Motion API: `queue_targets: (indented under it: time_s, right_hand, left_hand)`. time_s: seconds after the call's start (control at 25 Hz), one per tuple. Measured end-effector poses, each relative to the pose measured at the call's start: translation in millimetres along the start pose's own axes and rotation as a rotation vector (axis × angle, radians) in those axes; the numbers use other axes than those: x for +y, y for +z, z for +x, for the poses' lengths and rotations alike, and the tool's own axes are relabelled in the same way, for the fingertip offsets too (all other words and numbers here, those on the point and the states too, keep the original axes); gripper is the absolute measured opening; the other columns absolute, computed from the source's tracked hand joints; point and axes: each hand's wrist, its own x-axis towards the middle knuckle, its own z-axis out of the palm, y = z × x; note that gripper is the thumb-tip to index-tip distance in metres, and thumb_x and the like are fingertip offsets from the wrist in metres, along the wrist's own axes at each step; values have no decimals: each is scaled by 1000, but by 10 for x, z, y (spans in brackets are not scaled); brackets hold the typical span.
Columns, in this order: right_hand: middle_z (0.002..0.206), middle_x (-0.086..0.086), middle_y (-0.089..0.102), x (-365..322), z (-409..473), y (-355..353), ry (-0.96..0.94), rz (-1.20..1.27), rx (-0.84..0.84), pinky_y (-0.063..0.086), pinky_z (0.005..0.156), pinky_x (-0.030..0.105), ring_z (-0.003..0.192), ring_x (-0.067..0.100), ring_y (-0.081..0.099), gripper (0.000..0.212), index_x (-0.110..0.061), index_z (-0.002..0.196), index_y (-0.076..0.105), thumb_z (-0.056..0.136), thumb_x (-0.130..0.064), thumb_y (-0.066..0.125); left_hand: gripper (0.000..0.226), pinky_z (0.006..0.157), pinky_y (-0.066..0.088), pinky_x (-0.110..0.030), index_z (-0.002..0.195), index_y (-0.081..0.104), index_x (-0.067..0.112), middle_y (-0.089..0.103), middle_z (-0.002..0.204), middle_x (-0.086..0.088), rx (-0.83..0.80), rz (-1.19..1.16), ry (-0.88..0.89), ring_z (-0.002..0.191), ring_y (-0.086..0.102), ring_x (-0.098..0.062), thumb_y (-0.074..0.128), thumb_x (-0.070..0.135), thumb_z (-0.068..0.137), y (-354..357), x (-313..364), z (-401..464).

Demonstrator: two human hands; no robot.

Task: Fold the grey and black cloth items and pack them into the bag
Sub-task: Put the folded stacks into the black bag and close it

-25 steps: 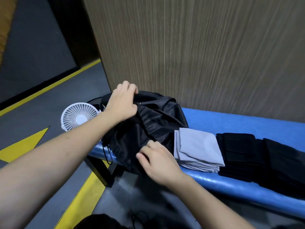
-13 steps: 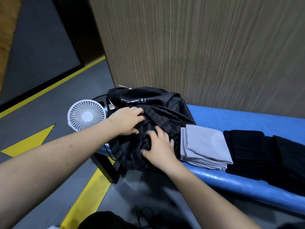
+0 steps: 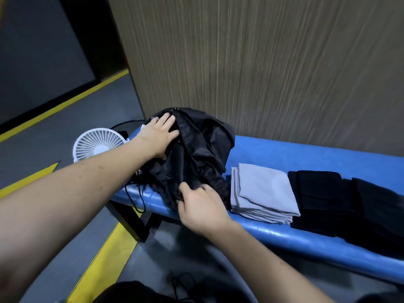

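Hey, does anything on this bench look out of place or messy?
Only the black bag: it lies crumpled at the bench's left end, cords dangling over the front edge. The grey cloth and black cloth sit neatly folded beside it.

A crumpled black bag [image 3: 196,154] sits on the blue tabletop [image 3: 306,158]. The left hand [image 3: 158,136] lies flat on the bag's top at its 10 o'clock; the right hand [image 3: 201,206] pinches its fabric at 6 o'clock. At the bag's 3 o'clock lies a folded grey cloth [image 3: 264,191], then folded black cloths [image 3: 341,200]. A white fan [image 3: 98,143] stands at 9 o'clock.
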Motion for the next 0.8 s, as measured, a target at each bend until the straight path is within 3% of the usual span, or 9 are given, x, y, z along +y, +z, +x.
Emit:
queue_targets:
  time_s: [0.12,0.2,0.32,0.44,0.52,0.64,0.8]
  right_hand:
    - [93,10,69,-12,-20,-8,63,105,13,29,75,38,91,36,60,33,-19,106,44,97,-50,42]
    - [101,0,63,14,51,-27,124,228,89,37,73,38,95,28,59,33,-24,103,46,97,-55,39]
    - [105,0,52,50,216,-47,166,209,210,45,77,40,100,26,56,22,-20,105,52,101,-37,39]
    - [109,6,50,40,424,-132,139,79,244,41,74,38,100,31,56,20,-13,112,53,94,-13,43]
    - [112,8,52,23,567,-256,86,-21,218,40,74,38,103,30,55,27,-10,117,54,92,-9,46]
    - [115,7,57,36,775,-444,-105,-275,120,39,79,37,109,27,55,27,-9,117,59,91,-15,55]
    - [121,-1,60,253,1045,-565,-318,-653,-26,20,113,46,124,22,45,39,-20,120,62,87,-42,60]
  left_hand:
    - [105,121,11,-43,155,19,24,1,163,-16,-17,7,45,151,0,-32,76,56,73,11,-29,-13]
    - [91,120,16,-40,151,31,28,15,160,-11,33,-101,103,149,12,-29,75,52,74,24,-18,-40]
    - [45,102,37,-39,124,62,29,51,130,-1,257,-296,188,125,43,-25,68,37,80,-7,48,-157]
    - [11,77,41,-36,93,69,20,60,98,0,395,-442,245,93,55,-26,62,20,85,-14,142,-306]
    - [12,81,43,-37,95,66,15,57,104,-2,309,-475,217,95,55,-25,62,24,88,8,229,-392]
    - [32,90,44,-36,106,63,11,58,112,-5,244,-501,144,102,57,-26,66,31,82,113,295,-416]
    - [56,100,39,-36,109,64,15,57,115,-2,207,-423,199,106,56,-24,68,61,78,215,254,-426]
